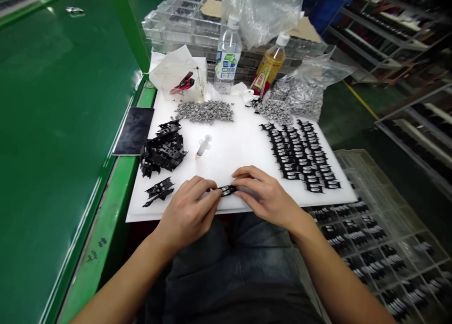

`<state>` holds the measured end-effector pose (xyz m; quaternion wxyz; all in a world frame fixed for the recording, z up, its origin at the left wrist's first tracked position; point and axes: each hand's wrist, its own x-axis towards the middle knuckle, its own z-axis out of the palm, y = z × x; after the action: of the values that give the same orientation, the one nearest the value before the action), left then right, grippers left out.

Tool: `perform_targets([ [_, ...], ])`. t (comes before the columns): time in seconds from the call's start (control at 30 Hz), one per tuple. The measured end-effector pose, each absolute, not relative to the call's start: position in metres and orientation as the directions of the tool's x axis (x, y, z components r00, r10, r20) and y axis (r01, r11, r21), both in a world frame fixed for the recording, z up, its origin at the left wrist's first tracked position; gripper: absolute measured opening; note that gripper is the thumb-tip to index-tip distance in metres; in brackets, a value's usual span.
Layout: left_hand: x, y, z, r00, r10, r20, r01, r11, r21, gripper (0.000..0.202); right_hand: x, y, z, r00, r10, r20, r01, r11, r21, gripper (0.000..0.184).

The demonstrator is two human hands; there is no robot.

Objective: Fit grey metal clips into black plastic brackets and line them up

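Note:
Near the front edge of the white board (pixel 243 142), a small black plastic part (pixel 228 190) with light grey inserts lies between my two hands. My left hand (pixel 192 206) pinches its left end between thumb and fingers. At its right end, the fingers and thumb of my right hand (pixel 264 194) are closed about it. Left of my hands lie a few loose black parts (pixel 159 188), with a larger heap of black parts (pixel 164 149) behind them. A small clear syringe (pixel 203 146) with an orange tip rests mid-board.
Rows of black parts with inserts (pixel 300 157) cover the board's right side. Behind are grey pieces (pixel 206 111), a plastic bag (pixel 303 91), two bottles (pixel 228 55), and a box with red-handled cutters (pixel 183 84). A tablet (pixel 134 131) lies left; a compartment tray (pixel 388 239) stands lower right.

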<state>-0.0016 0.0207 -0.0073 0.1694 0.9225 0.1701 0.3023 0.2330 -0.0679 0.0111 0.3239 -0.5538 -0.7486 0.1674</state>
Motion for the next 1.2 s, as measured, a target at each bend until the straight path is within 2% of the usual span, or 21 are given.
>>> perform_targets([
  [0.13, -0.002, 0.022, -0.008, 0.745, 0.421, 0.517, 0.213, -0.885, 0.414, 0.037, 0.255, -0.09, 0.029, -0.108, 0.954, 0.278, 0.85, 0.234, -0.472, 0.02],
  [0.23, -0.001, 0.023, -0.007, 0.754, 0.409, 0.514, 0.234, -0.899, 0.371, 0.034, 0.29, -0.123, 0.038, 0.029, 0.955, 0.296, 0.95, 0.066, -0.306, 0.019],
  [0.33, 0.002, 0.024, -0.007, 0.767, 0.39, 0.509, 0.241, -0.911, 0.334, 0.03, 0.32, -0.152, 0.037, 0.079, 0.961, 0.264, 0.987, -0.039, -0.156, 0.017],
  [0.5, 0.006, 0.022, -0.01, 0.766, 0.39, 0.511, 0.256, -0.914, 0.314, 0.026, 0.333, -0.163, 0.025, 0.109, 0.954, 0.278, 0.993, -0.088, -0.085, 0.017],
  [0.57, 0.006, 0.017, -0.005, 0.778, 0.368, 0.509, 0.283, -0.929, 0.239, 0.023, 0.332, -0.161, 0.025, 0.11, 0.95, 0.293, 0.992, -0.089, -0.084, 0.017],
  [0.67, 0.002, 0.007, 0.017, 0.824, 0.327, 0.463, 0.383, -0.923, -0.031, 0.019, 0.33, -0.157, 0.03, 0.121, 0.926, 0.357, 0.99, -0.084, -0.117, 0.018],
  [0.7, -0.001, 0.004, 0.027, 0.817, 0.379, 0.435, 0.464, -0.879, -0.106, 0.017, 0.328, -0.154, 0.031, 0.128, 0.91, 0.394, 0.986, -0.074, -0.15, 0.017],
  [0.77, -0.009, 0.0, 0.048, 0.753, 0.537, 0.381, 0.628, -0.759, -0.171, 0.006, 0.318, -0.142, 0.033, 0.138, 0.877, 0.461, 0.966, -0.016, -0.259, 0.017],
  [0.87, -0.024, -0.001, 0.068, 0.599, 0.746, 0.291, 0.799, -0.533, -0.277, 0.017, 0.285, -0.113, 0.032, 0.127, 0.857, 0.499, 0.882, 0.132, -0.453, 0.024],
  [0.97, -0.035, 0.001, 0.07, 0.552, 0.808, 0.204, 0.822, -0.487, -0.297, 0.019, 0.242, -0.078, 0.034, 0.024, 0.912, 0.41, 0.803, 0.227, -0.552, 0.037],
  [1.07, -0.036, 0.005, 0.064, 0.582, 0.797, 0.162, 0.804, -0.534, -0.261, 0.021, 0.211, -0.048, 0.038, -0.047, 0.932, 0.36, 0.745, 0.273, -0.609, 0.035],
  [1.2, -0.029, 0.008, 0.06, 0.647, 0.737, 0.193, 0.761, -0.613, -0.212, 0.025, 0.191, -0.013, 0.04, 0.044, 0.918, 0.394, 0.678, 0.262, -0.687, 0.042],
])
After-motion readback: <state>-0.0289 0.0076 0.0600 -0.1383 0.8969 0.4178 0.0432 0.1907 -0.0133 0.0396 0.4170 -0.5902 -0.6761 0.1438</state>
